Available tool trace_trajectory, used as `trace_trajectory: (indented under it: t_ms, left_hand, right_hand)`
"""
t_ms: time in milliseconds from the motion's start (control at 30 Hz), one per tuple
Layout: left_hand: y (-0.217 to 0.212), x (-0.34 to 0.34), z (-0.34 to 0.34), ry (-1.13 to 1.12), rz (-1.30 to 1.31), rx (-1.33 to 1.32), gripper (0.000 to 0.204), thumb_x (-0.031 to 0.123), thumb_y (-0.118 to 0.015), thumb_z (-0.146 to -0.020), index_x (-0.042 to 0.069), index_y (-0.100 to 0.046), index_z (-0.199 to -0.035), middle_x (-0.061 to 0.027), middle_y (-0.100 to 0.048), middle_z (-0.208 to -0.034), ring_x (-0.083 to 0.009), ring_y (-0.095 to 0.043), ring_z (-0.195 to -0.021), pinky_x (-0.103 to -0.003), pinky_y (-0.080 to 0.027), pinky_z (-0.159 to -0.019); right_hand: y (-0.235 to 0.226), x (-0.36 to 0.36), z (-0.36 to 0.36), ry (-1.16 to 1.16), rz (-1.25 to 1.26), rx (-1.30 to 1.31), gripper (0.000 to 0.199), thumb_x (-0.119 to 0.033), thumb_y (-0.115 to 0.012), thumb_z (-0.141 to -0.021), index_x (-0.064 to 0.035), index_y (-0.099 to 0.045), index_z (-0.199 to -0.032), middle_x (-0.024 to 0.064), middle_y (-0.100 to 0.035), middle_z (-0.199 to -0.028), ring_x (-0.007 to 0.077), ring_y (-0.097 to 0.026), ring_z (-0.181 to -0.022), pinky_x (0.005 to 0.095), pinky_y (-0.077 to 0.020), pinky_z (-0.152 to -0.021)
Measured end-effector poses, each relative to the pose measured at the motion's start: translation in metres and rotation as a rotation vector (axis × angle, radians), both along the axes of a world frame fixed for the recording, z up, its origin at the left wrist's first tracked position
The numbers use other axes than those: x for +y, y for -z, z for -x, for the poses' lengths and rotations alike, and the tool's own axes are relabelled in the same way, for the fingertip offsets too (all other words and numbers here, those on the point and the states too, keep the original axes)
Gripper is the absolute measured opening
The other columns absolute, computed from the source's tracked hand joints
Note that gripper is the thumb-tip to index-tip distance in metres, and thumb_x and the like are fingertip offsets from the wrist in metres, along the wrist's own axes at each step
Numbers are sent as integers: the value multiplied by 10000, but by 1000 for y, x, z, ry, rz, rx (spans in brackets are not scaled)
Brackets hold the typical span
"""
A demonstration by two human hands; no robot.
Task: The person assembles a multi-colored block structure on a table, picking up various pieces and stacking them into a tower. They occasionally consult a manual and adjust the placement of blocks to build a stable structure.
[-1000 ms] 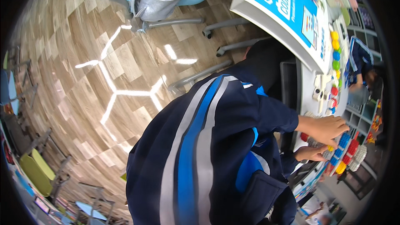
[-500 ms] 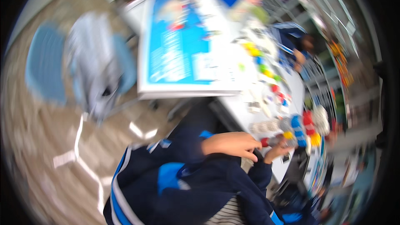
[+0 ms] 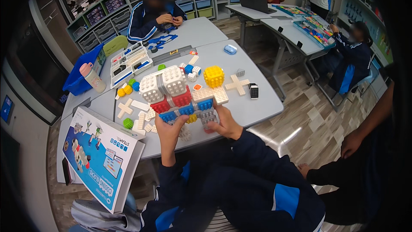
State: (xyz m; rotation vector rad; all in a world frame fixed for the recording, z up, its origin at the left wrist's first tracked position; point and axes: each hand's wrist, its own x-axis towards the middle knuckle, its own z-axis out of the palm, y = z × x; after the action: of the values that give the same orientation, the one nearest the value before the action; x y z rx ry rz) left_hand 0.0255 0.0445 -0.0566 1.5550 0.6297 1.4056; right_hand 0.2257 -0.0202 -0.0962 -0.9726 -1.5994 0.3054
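A model built of studded blocks (image 3: 175, 81) is held up over the near part of the table, with white on top, then red and blue layers and grey joints. My left hand (image 3: 168, 131) is closed around its lower left side, thumb against the blue blocks. On the other side, my right hand (image 3: 228, 123) grips a translucent grey block (image 3: 208, 116) at the model's lower right. A white studded bar (image 3: 210, 95) sticks out above that hand. Beside it shows a yellow block (image 3: 213, 76); I cannot tell whether it is attached. Several fingers are hidden behind the model.
Loose pieces, including a white cross-shaped piece (image 3: 237, 84), lie on the grey table (image 3: 262, 101). A large box (image 3: 101, 159) stands at left, with a pink-topped bottle (image 3: 92, 78) and blue bin (image 3: 81, 69) behind. Across sits a person (image 3: 156, 10); another person's arm (image 3: 365, 122) is at right.
The view has swung right and steadied from a blur, so the box now appears lower left. My hands, lower and to the right before, now hold the block model at the centre.
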Motion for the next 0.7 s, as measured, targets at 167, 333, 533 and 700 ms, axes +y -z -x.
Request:
trace_trajectory:
  t_ms: [167, 333, 533, 700]
  left_hand:
    - [14, 3, 9, -105, 11, -148, 573, 149, -864, -764, -1, -547, -1216, -80, -678, -1069, -181, -663, -959, -317, -525, -871]
    - [26, -17, 49, -257, -77, -447, 729, 447, -754, -860, -5, -464, -1353, -116, -588, -1310, -251, -613, -1164, -417, -502, -1008]
    - [18, -38, 103, 291, 7, -944, 661, 567, -545, -961, 33, -493, -1348, -98, -602, -1237, -249, -563, -1111, -405, -563, -852]
    - [16, -47, 103, 148, 82, -942, 612, 516, -538, -986, 32, -479, -1356, -94, -606, -1217, -255, -569, -1093, -384, -550, -864]
  right_hand:
    - [-45, 7, -53, 169, -35, -129, 414, -307, -648, -942, 21, -612, -1193, 180, -678, -1049, 298, -661, -947, 364, -512, -831]
    - [-79, 39, -78, 216, 186, -99, 304, -261, -667, -937, 6, -701, -1079, 134, -730, -919, 212, -681, -793, 328, -526, -738]
    - [-68, 134, -73, 166, 282, -307, 306, -266, -647, -907, 2, -728, -1030, 181, -726, -935, 287, -697, -829, 360, -532, -750]
    - [-29, 223, -48, 549, 338, -627, 342, -279, -678, -840, -60, -727, -1098, 169, -726, -983, 366, -682, -942, 427, -532, -854]
